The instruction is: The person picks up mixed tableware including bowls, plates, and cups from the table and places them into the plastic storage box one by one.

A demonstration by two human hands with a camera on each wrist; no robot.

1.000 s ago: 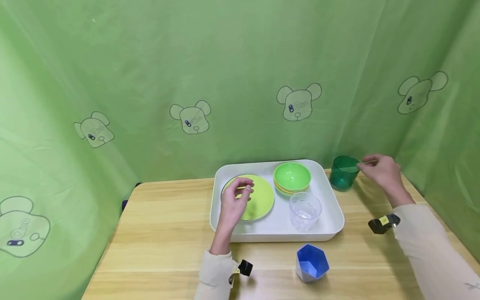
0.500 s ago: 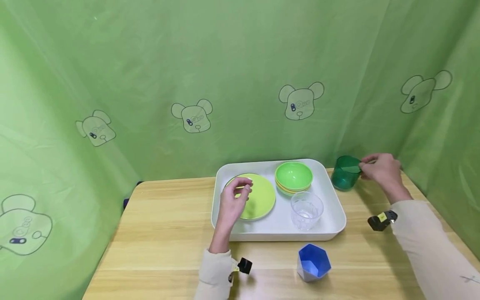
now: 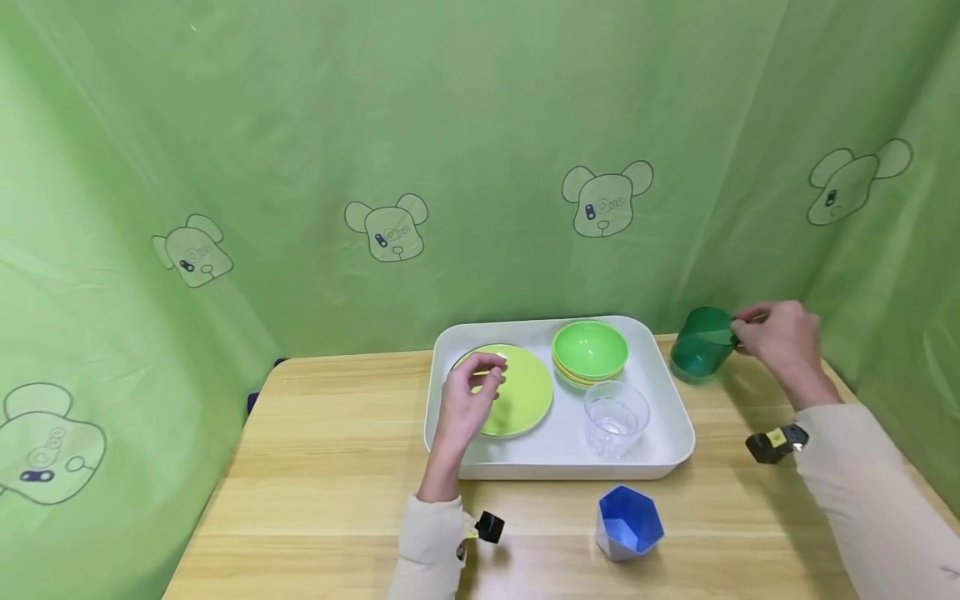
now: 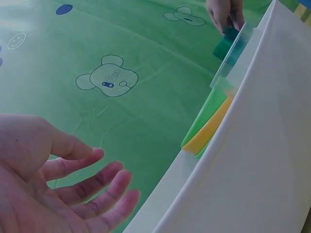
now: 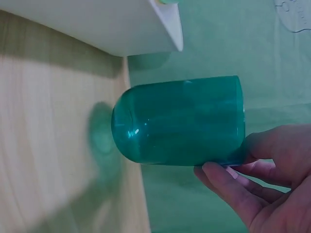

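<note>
My right hand pinches the rim of a translucent green cup, right of the white tray. In the right wrist view the green cup hangs a little off the wooden table, with its shadow beneath. Fingers and thumb grip it near its open end. Over the yellow-green plate hovers my left hand, holding nothing. Its fingers are loosely bent in the left wrist view. A clear cup and stacked green and yellow bowls sit in the tray.
A blue faceted cup stands on the wooden table in front of the tray. Behind the table hangs a green curtain with bear prints, which also closes in the left and right sides.
My right hand has closed on the green cup's rim and lifted it slightly, tilting it and shifting it right. The left hand stays over the plate. The head view has shifted slightly.
</note>
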